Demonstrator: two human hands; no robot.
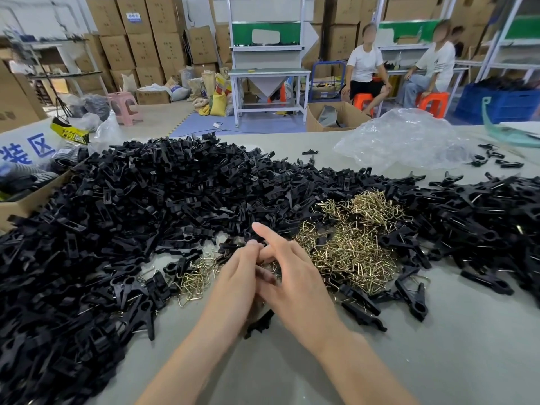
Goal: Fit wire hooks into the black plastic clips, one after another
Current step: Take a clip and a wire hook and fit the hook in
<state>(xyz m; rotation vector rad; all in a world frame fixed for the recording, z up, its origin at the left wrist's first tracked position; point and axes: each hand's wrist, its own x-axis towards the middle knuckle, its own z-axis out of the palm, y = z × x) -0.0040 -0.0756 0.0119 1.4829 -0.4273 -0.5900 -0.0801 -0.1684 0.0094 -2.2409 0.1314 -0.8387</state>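
Observation:
My left hand [235, 277] and my right hand [296, 283] meet over the grey table [438, 352], close in front of me. Between them they hold a black plastic clip [259, 323]; only its tail shows below the palms. My left hand's fingers curl round the clip. A brass wire hook [274, 268] shows at my right hand's curled fingers, while its index finger points straight out. A heap of loose wire hooks [350, 247] lies just right of the hands, with a smaller heap [195, 280] to the left. A huge pile of black clips [122, 217] fills the left.
Clips with wire showing in them are heaped at the right [482, 211]. A crumpled clear plastic bag [409, 138] lies at the back right, and an open cardboard box [32, 197] stands at the left edge. Two people sit on orange stools behind the table.

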